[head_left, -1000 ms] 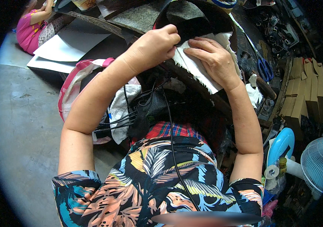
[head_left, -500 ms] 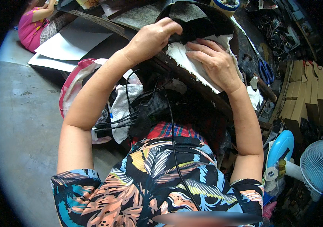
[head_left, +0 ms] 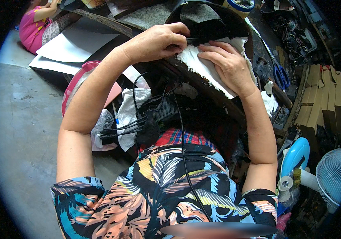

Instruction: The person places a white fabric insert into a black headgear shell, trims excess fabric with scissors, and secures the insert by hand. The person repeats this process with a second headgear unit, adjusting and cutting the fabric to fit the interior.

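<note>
My left hand (head_left: 158,40) is closed on the near edge of a dark, curved black piece (head_left: 206,24) that lies on the workbench. My right hand (head_left: 228,65) lies flat with spread fingers on a white frayed cloth (head_left: 202,65), pressing it down just below the black piece. The fingertips of both hands meet at the seam between the cloth and the black piece. A small dark object seems pinched between my left fingers, but it is too small to tell what it is.
Blue-handled scissors (head_left: 280,77) and cardboard pieces (head_left: 322,103) lie right of the bench. A white fan (head_left: 332,175) stands at lower right. A person in pink (head_left: 33,28) sits at upper left by white sheets (head_left: 74,44). Black cables (head_left: 154,115) hang at my chest.
Both hands have shifted slightly up and along the black piece's edge; the left hand now grips nearer the right hand's fingertips. The white cloth stays pressed under the right hand.
</note>
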Demonstrator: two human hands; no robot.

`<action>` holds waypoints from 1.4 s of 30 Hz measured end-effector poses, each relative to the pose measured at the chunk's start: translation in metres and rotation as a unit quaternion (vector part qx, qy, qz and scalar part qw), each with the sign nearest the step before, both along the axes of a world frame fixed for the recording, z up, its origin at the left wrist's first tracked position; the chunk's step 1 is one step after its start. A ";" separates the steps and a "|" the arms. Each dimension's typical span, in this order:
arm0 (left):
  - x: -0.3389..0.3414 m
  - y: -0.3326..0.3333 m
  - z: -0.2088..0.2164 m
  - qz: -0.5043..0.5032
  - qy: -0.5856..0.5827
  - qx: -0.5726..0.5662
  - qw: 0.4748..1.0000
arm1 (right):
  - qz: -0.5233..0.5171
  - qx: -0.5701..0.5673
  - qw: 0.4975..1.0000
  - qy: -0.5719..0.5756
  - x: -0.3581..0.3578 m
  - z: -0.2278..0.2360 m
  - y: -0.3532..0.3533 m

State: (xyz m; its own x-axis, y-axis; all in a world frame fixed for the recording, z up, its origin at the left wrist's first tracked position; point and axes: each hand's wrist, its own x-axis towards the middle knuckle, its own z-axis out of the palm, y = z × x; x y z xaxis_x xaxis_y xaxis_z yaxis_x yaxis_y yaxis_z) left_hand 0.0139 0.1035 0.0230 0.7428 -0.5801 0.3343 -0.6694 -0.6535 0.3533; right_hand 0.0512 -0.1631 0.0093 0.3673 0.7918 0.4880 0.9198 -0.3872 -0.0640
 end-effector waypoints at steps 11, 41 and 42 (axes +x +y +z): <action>-0.006 0.009 0.001 0.025 0.115 -0.095 0.988 | 0.006 0.000 1.000 0.021 0.000 0.003 0.000; 0.001 -0.017 -0.014 0.187 -0.090 -0.103 0.973 | -0.037 -0.060 0.996 -0.058 -0.021 0.009 0.025; 0.000 -0.017 -0.013 0.195 -0.073 -0.101 0.973 | -0.039 -0.060 0.996 -0.057 -0.022 0.008 0.025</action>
State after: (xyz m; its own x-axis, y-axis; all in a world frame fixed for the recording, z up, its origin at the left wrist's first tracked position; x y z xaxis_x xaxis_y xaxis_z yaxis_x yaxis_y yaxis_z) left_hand 0.0140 0.0862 0.0098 0.8292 -0.1743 0.5310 -0.4366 -0.7952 0.4207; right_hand 0.0297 -0.1377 0.0177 0.3777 0.8179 0.4341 0.8850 -0.4568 0.0907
